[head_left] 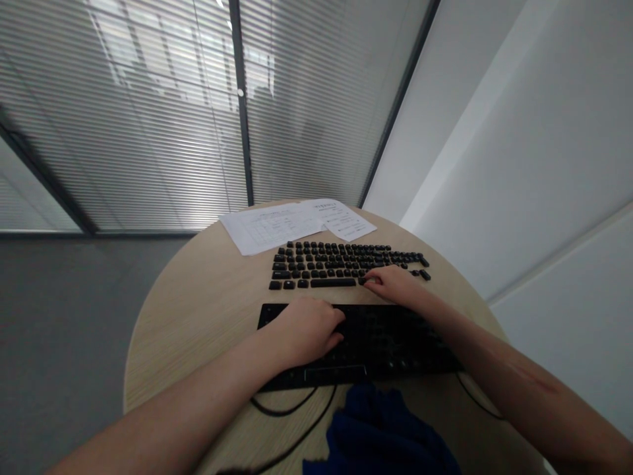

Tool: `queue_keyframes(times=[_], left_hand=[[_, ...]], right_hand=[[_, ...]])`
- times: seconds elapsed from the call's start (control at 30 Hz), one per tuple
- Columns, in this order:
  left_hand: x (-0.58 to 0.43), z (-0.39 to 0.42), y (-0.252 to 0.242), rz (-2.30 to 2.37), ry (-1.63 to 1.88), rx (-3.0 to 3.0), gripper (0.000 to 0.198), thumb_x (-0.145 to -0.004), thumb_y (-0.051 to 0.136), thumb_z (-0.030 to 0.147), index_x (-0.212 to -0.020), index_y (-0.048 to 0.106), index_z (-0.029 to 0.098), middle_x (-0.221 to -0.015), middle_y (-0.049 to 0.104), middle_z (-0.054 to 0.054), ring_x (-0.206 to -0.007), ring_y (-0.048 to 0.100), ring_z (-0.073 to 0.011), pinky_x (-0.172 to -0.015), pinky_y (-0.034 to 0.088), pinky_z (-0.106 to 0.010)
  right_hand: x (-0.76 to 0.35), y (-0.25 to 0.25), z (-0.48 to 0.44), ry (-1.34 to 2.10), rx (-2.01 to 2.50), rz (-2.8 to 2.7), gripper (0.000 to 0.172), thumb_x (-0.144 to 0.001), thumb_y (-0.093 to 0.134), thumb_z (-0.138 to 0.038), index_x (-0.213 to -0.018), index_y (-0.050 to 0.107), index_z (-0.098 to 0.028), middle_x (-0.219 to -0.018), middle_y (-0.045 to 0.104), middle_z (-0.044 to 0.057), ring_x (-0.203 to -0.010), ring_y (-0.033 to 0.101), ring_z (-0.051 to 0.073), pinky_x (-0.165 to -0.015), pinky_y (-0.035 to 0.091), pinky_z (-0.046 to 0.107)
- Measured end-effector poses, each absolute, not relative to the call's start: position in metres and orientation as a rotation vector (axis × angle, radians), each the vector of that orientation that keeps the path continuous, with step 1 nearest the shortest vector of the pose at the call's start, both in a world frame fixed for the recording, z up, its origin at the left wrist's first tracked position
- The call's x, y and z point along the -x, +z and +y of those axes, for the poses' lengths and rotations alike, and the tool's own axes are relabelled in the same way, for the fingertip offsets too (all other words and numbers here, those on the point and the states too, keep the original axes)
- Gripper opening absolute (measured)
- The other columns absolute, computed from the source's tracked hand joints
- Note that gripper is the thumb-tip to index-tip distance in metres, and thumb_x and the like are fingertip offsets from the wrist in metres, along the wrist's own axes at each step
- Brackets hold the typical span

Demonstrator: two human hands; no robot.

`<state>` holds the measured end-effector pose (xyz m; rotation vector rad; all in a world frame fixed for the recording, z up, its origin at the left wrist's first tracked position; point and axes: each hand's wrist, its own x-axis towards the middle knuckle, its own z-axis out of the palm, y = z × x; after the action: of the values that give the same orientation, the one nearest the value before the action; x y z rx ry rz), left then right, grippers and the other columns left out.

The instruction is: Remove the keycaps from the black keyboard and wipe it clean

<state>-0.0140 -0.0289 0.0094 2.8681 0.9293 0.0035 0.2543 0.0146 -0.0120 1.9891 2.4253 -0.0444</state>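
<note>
A black keyboard base (pixel 395 340), its keycaps mostly taken off, lies across the near part of the round wooden table. My left hand (pixel 309 330) rests on its left half, thumb and index finger apart, with the other fingers hidden behind the hand. Beyond the base, loose black keycaps (pixel 333 282) are laid out in rows like a keyboard. My right hand (pixel 393 284) reaches over the base to the bottom row, just right of the long spacebar cap. Its thumb and fingertips pinch a small black keycap (pixel 362 281), partly covered by the fingers.
Printed paper sheets (pixel 277 227) lie at the table's far edge. Dark blue cloth (pixel 386 429) is bunched at the near edge, beside a black cable (pixel 291 455). The table (pixel 182 316) stands near a blind-covered glass partition (pixel 173 132) and a white wall (pixel 558 165).
</note>
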Motion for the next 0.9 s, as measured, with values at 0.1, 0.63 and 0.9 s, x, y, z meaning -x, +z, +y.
queue_keyframes(times=[0.1,0.63,0.9], left_hand=[[0.0136,-0.0289,0.0094,0.934,0.005,-2.863,0.024,-0.096,0.063,0.037,-0.109,0.076,0.022,-0.099,0.08,-0.009,-0.092,0.076,-0.0315,-0.075,0.058,-0.039],[0.0145,-0.0272,0.0079,0.92,0.025,-2.856,0.022,-0.095,0.063,0.035,-0.106,0.077,0.022,-0.099,0.08,-0.008,-0.091,0.076,-0.0305,-0.074,0.057,-0.039],[0.0151,-0.0265,0.0078,0.908,0.04,-2.869,0.023,-0.096,0.063,0.035,-0.106,0.077,0.022,-0.096,0.08,-0.009,-0.089,0.076,-0.0296,-0.073,0.056,-0.037]], right_hand=[[-0.2535,-0.0106,0.015,-0.053,-1.965,2.45,0.031,-0.097,0.06,-0.038,-0.116,0.08,-0.023,-0.101,0.081,0.006,-0.094,0.074,0.024,-0.081,0.052,0.03],[-0.2547,-0.0135,0.0175,-0.023,-1.941,2.531,0.032,-0.093,0.067,-0.037,-0.121,0.077,-0.025,-0.092,0.08,0.003,-0.084,0.072,0.022,-0.075,0.05,0.029],[-0.2563,-0.0149,0.0188,-0.068,-1.956,2.495,0.03,-0.094,0.065,-0.039,-0.118,0.078,-0.024,-0.094,0.08,0.004,-0.084,0.072,0.022,-0.075,0.05,0.029]])
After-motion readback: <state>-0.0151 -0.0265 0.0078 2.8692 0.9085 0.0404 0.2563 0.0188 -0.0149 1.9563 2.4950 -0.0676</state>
